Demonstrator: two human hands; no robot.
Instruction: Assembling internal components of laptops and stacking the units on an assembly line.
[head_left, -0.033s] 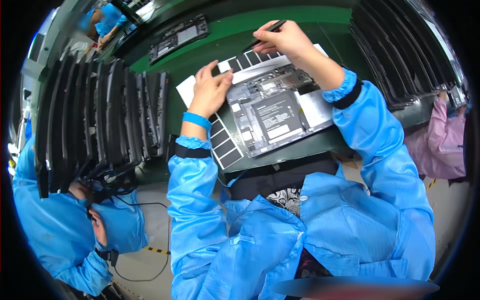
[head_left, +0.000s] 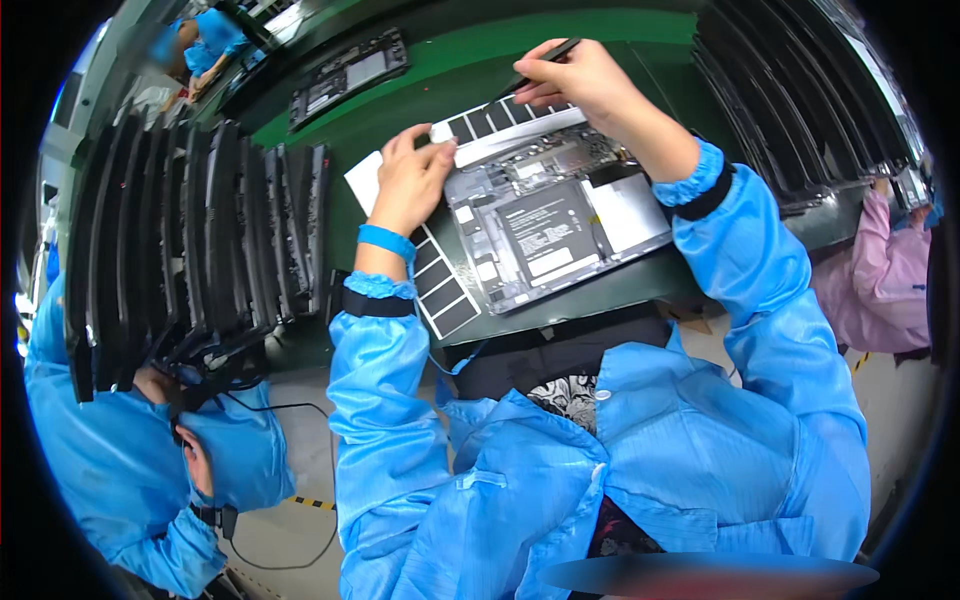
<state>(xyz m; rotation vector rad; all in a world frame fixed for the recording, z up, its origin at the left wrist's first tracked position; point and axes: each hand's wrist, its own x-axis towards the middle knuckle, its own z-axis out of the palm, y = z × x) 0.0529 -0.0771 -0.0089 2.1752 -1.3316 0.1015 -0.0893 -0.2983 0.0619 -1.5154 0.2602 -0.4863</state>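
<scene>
My right hand (head_left: pixel 575 80) pinches black tweezers (head_left: pixel 545 68), their tips pointing down at a white strip of black rectangular pads (head_left: pixel 490 118). This strip lies along the far edge of an opened laptop base (head_left: pixel 480 190) with a black battery (head_left: pixel 548 232) and exposed circuit board. At the strip's left end rests my left hand (head_left: pixel 412 178), thumb and forefinger apart at the laptop's far left corner. Under that wrist another sheet of black pads (head_left: pixel 440 285) runs along the laptop's left side. A white sheet (head_left: pixel 365 185) sticks out beyond the left hand.
Dark laptop parts stand in a row (head_left: pixel 200 240) on the left and another row (head_left: pixel 800 100) on the right. A further opened laptop base (head_left: pixel 350 75) lies at the back of the green table (head_left: pixel 420 85). Co-workers in blue (head_left: pixel 120 450) and pink (head_left: pixel 875 275) sit close by.
The view has shifted slightly, so the left row and my left hand appear a little further left. My right hand with the tweezers has moved slightly right.
</scene>
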